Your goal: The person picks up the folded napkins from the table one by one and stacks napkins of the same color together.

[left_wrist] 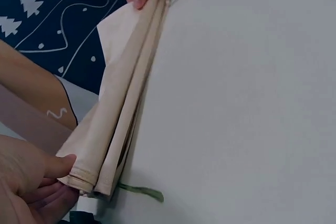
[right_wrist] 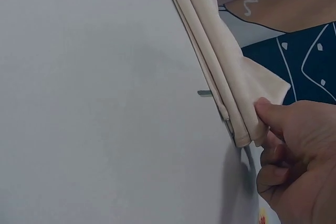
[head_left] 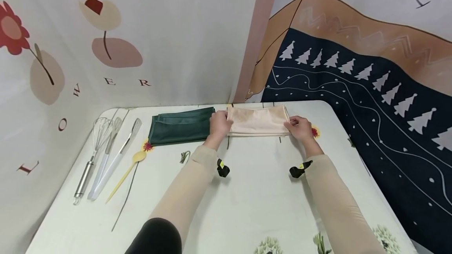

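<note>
A folded cream cloth (head_left: 259, 121) lies at the back of the table, its layers stacked into a long rectangle. My left hand (head_left: 219, 124) pinches its left end, thumb on top and fingers beneath, as the left wrist view shows. At the opposite end my right hand (head_left: 300, 127) pinches the cloth between thumb and curled fingers; in the right wrist view a corner of the cloth (right_wrist: 226, 72) flares out beyond the thumb. Directly left of my left hand lies a folded dark green cloth (head_left: 181, 126).
On the left side of the table (head_left: 254, 199) lie a whisk (head_left: 86, 175), two long utensils with pale handles, the nearer one a fork-like tool (head_left: 114, 164), and a yellow spoon (head_left: 125, 173). Patterned curtains (head_left: 183, 50) hang behind the table and along its right side.
</note>
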A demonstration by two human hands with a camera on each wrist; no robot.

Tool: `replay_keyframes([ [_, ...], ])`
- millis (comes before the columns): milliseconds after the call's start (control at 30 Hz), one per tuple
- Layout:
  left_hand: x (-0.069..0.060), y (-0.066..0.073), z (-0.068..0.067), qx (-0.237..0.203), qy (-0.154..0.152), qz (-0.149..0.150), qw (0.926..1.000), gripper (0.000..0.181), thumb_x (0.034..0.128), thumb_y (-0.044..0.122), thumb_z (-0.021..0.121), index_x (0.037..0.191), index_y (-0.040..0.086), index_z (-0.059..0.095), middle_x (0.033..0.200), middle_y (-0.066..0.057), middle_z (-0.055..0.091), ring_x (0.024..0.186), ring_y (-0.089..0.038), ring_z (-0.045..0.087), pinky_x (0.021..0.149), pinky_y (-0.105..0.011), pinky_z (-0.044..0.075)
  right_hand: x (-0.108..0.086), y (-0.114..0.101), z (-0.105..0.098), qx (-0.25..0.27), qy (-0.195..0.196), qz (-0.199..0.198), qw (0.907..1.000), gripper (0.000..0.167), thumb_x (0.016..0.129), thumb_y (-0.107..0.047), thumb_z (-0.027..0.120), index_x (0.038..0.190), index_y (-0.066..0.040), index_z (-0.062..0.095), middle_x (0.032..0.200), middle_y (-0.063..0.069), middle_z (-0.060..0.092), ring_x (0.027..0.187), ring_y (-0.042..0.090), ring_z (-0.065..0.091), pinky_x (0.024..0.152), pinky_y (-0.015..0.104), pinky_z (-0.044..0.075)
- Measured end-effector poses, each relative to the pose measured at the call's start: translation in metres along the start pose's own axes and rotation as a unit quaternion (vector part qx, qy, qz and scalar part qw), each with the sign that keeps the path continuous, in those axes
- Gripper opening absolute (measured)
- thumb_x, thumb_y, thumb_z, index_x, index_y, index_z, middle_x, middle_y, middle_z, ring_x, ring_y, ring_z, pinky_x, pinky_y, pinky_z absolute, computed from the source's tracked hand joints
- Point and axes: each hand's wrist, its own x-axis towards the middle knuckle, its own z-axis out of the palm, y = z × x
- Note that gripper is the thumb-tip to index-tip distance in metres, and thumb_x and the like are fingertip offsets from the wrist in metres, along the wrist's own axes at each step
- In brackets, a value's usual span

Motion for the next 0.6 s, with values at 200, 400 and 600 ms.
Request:
replay_keyframes([
  [200, -0.006, 0.003, -0.010, 0.025, 0.014, 0.047, 0.9985, 0.039, 0.0935, 0.011, 0.074, 0.129, -0.003, 0.064, 0.117, -0.021, 0.067, 0.110, -0.036, 0.064, 0.094, -0.045, 0.054, -0.008, -0.006, 0.000, 0.002, 0.043, 0.016, 0.9989, 0.050, 0.099, -0.029, 0.063, 0.139, 0.000, 0.053, 0.115, 0.020, 0.062, 0.110, 0.035, 0.051, 0.086, 0.041, 0.047],
  [400, -0.024, -0.003, -0.022, 0.062, 0.011, 0.084, 0.9944, 0.036, 0.0966, 0.021, 0.071, 0.129, 0.004, 0.068, 0.121, -0.014, 0.068, 0.113, -0.031, 0.064, 0.096, -0.044, 0.053, -0.027, -0.014, 0.002, -0.035, 0.072, -0.046, 0.9957, 0.042, 0.101, -0.030, 0.062, 0.130, 0.000, 0.060, 0.100, 0.016, 0.063, 0.083, 0.029, 0.055, 0.066, 0.033, 0.044],
  [600, -0.049, -0.019, -0.033, 0.064, 0.022, 0.099, 0.9928, 0.031, 0.0972, 0.024, 0.070, 0.122, 0.005, 0.072, 0.119, -0.013, 0.069, 0.110, -0.031, 0.065, 0.096, -0.048, 0.052, -0.050, -0.020, 0.003, -0.043, 0.063, -0.100, 0.9921, 0.039, 0.099, -0.030, 0.065, 0.125, -0.001, 0.064, 0.097, 0.014, 0.066, 0.081, 0.028, 0.060, 0.066, 0.037, 0.046],
])
